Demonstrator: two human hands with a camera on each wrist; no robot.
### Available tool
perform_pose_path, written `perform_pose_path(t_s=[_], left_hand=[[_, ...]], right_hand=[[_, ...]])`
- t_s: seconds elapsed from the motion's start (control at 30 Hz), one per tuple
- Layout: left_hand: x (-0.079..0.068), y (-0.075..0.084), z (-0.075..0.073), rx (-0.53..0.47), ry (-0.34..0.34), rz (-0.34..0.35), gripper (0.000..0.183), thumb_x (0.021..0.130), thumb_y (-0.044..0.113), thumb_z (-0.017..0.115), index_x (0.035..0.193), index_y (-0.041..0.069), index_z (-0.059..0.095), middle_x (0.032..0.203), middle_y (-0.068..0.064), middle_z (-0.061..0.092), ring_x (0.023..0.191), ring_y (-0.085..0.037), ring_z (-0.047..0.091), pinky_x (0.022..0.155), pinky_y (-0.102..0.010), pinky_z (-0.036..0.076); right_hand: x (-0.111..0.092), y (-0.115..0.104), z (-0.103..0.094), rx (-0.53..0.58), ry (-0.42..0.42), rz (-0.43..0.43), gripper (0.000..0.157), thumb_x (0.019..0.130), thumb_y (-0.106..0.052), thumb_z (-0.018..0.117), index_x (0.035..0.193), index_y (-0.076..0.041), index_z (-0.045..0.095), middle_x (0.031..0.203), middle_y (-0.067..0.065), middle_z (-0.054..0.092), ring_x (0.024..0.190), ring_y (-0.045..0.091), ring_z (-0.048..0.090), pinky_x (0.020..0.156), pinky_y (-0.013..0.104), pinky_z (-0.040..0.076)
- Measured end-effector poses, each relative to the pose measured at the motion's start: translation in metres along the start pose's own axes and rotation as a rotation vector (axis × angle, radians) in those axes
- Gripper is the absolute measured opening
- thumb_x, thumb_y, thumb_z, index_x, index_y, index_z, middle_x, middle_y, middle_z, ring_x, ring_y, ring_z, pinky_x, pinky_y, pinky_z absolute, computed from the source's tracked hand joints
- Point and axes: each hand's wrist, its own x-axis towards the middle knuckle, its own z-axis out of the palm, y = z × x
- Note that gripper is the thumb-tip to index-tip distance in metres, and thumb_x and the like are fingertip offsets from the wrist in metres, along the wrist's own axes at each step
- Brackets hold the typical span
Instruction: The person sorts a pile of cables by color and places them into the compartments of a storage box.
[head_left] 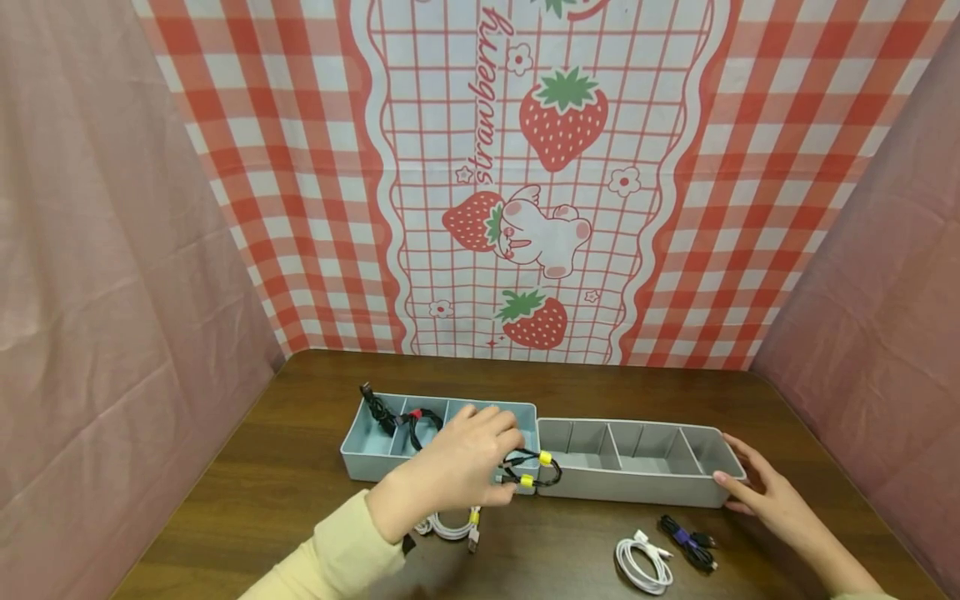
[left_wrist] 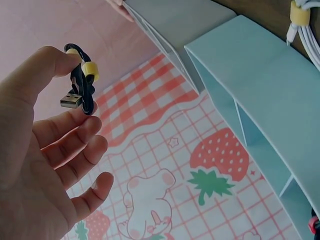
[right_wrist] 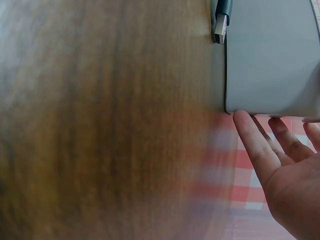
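My left hand (head_left: 468, 454) pinches a coiled black USB cable (head_left: 558, 471) with yellow ties between thumb and fingers, above the right end of a blue divided box (head_left: 375, 469). In the left wrist view its metal USB plug (left_wrist: 71, 101) hangs below the thumb, and the other fingers are loosely bent. At the far end of a grey divided box (head_left: 637, 490), my right hand (head_left: 761, 492) rests its fingers against the end wall, thumb at the front corner. The right wrist view shows those fingers (right_wrist: 255, 145) nearly straight along the box's end.
In the blue box lie a black cable (head_left: 381, 414) and another black cable with a red tie (head_left: 427, 421). A white cable with a yellow tie (head_left: 453, 529) lies partly behind my left forearm. A white cable (head_left: 643, 562) and a purple-tied black cable (head_left: 688, 542) lie before the grey box.
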Motion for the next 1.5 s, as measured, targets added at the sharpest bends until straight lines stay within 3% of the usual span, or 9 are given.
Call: perform_pose_path(t_s=[0.17, 0.63, 1.1, 1.5], left_hand=[[-0.001, -0.007, -0.003, -0.026, 0.031, -0.005, 0.038, 0.077, 0.042, 0.072, 0.103, 0.018, 0.063, 0.101, 0.006, 0.053, 0.092, -0.011, 0.047, 0.073, -0.03, 0.037], [-0.005, -0.032, -0.006, 0.042, 0.108, -0.038, 0.038, 0.074, 0.04, 0.074, 0.102, 0.018, 0.061, 0.103, 0.005, 0.053, 0.09, -0.012, 0.048, 0.071, -0.03, 0.037], [-0.009, -0.054, -0.005, 0.055, 0.084, -0.124, 0.039, 0.074, 0.041, 0.075, 0.103, 0.017, 0.063, 0.102, 0.004, 0.054, 0.09, -0.014, 0.047, 0.072, -0.03, 0.035], [-0.01, -0.072, 0.008, 0.037, 0.043, -0.176, 0.037, 0.074, 0.041, 0.075, 0.101, 0.017, 0.065, 0.1, 0.003, 0.055, 0.089, -0.015, 0.048, 0.073, -0.032, 0.036]], right_hand=[[0.0, 0.0, 0.0, 0.003, -0.003, 0.0, 0.066, 0.098, -0.012, 0.05, 0.149, -0.001, 0.011, 0.132, 0.038, 0.032, 0.091, -0.014, 0.05, 0.066, 0.036, 0.055], [0.001, 0.001, -0.001, 0.001, -0.001, 0.001, 0.066, 0.098, -0.012, 0.051, 0.149, 0.0, 0.011, 0.133, 0.038, 0.032, 0.092, -0.015, 0.048, 0.067, 0.036, 0.055], [0.002, 0.002, -0.001, -0.008, -0.005, -0.011, 0.066, 0.098, -0.014, 0.051, 0.149, -0.001, 0.013, 0.131, 0.036, 0.032, 0.093, -0.014, 0.049, 0.067, 0.035, 0.055], [0.001, 0.003, -0.001, -0.002, -0.004, -0.006, 0.066, 0.098, -0.013, 0.051, 0.149, 0.0, 0.012, 0.132, 0.037, 0.033, 0.092, -0.014, 0.049, 0.067, 0.036, 0.055]])
